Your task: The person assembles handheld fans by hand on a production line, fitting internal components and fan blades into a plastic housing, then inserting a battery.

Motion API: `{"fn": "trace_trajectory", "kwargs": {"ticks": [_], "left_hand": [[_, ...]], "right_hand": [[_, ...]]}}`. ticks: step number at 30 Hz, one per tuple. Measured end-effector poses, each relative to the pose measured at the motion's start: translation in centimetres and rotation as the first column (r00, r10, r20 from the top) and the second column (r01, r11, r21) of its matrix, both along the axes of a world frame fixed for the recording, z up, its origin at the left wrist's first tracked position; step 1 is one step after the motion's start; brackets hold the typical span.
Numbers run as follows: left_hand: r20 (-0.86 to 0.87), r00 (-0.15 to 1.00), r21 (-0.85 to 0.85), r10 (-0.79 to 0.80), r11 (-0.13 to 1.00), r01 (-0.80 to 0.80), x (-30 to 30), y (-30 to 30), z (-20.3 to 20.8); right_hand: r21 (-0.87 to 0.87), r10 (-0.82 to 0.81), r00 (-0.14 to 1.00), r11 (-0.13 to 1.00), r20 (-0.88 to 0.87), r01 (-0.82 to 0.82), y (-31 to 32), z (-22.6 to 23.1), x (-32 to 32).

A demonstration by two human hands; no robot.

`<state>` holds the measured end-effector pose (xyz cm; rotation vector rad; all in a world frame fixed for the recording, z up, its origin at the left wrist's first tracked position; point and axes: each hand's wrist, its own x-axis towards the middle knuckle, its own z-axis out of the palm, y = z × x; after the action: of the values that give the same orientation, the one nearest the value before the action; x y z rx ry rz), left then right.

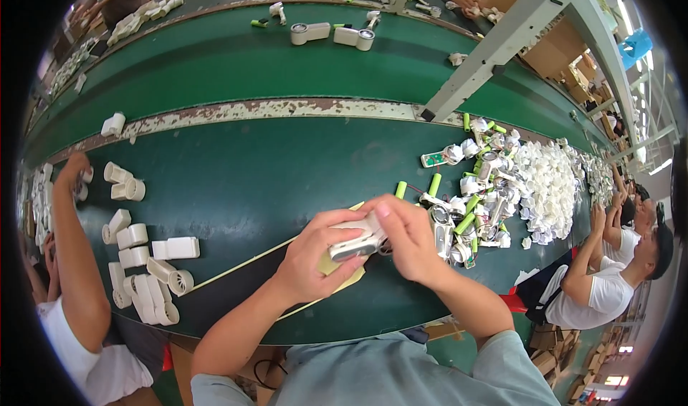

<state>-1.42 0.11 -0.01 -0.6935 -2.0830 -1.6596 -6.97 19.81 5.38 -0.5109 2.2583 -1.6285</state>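
Observation:
Both my hands hold a white handheld fan body above the near edge of the bench. My left hand wraps it from the left, its fingers round the casing. From the right, my right hand closes on the upper end, with the thumb pressed on top; its fingertips are partly hidden. Just right of that hand lies a heap of fan innards with bright green cylindrical batteries, wires and round motor heads. Beneath my hands is a dark mat with yellow edges. White fan shells stand grouped to the left.
A mound of small white plastic parts lies right of the battery heap. A green conveyor belt runs beyond the bench, carrying two white fans. A slanted metal post rises at the right. A co-worker's arm reaches over the left end; other people sit at right.

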Motion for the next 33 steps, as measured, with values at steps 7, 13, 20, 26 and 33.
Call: {"fn": "trace_trajectory", "kwargs": {"ticks": [7,13,20,26,33], "left_hand": [[0.317,0.948,0.048,-0.026,0.999,0.011,0.4,0.5,-0.5],[0.088,0.994,-0.051,0.068,0.997,-0.064,0.6,0.2,-0.2],[-0.03,0.994,-0.073,0.103,0.992,-0.105,0.8,0.8,-0.1],[0.064,0.993,-0.046,0.096,0.995,-0.093,0.6,0.8,-0.1],[0.153,0.987,0.044,0.041,0.998,-0.048,0.6,0.5,0.0]], "right_hand": [[0.011,-0.031,0.835,0.999,-0.55,0.044,-0.7,-0.6,0.3],[-0.124,-0.095,0.816,0.992,-0.57,0.029,-1.4,-0.7,0.5],[-0.038,-0.147,0.821,0.988,-0.552,0.151,-1.6,-0.9,1.2],[-0.058,-0.165,0.87,0.986,-0.464,0.156,-1.5,-1.2,0.6],[-0.024,-0.125,0.895,0.992,-0.428,0.127,-1.3,-0.2,0.7]]}}
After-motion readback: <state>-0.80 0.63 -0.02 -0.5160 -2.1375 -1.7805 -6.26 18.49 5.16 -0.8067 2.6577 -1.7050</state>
